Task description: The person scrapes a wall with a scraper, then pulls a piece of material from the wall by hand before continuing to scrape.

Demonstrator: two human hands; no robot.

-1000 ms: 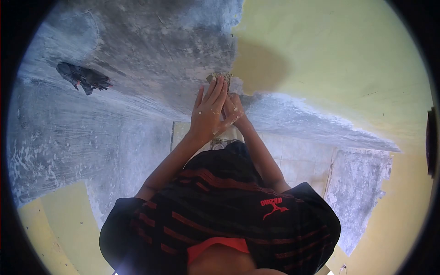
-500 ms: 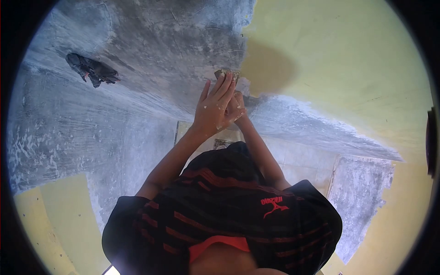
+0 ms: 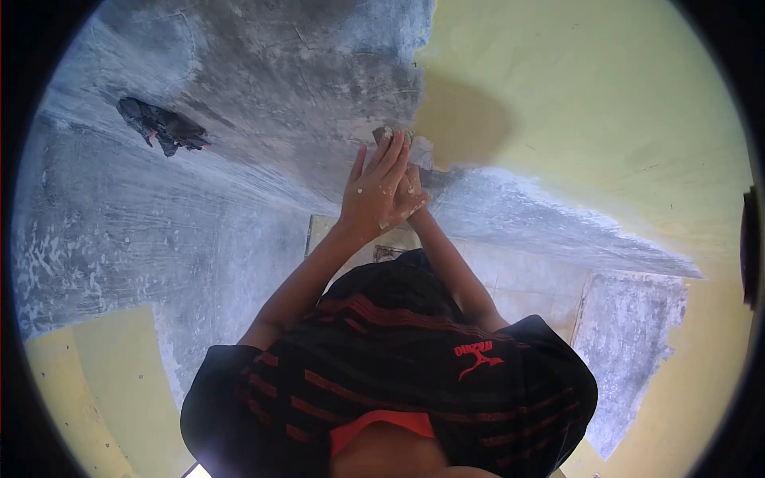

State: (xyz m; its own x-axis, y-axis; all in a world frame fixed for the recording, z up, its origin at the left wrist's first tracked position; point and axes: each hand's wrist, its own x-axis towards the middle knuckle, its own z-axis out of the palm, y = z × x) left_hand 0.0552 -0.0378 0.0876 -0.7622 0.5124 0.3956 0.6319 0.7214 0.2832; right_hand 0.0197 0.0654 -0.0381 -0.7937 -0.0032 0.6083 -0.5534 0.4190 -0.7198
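A small scraper (image 3: pixel 381 135) with a dark flat blade, crusted with pale flakes, meets the wall beside the ragged paint edge. Over it my left hand (image 3: pixel 370 195) lies with fingers stretched out, their tips against the blade and the thumb apart. Pale crumbs speckle the back of this hand. Behind and partly under it, my right hand (image 3: pixel 410 185) is closed around what seems to be the handle, mostly hidden. The wall is bare grey plaster (image 3: pixel 263 88) on the left and yellow-green paint (image 3: pixel 574 95) on the right.
A crumpled black plastic bag or cloth (image 3: pixel 163 127) lies to the left, against the grey surface. Another grey wall (image 3: pixel 119 215) stands at the left. Pale floor tiles (image 3: pixel 526 279) show below, and a dark object (image 3: pixel 750 247) sits at the far right edge.
Both hands and the scraper have shifted very slightly downward in view. The grip looks the same, and the view itself has moved a little.
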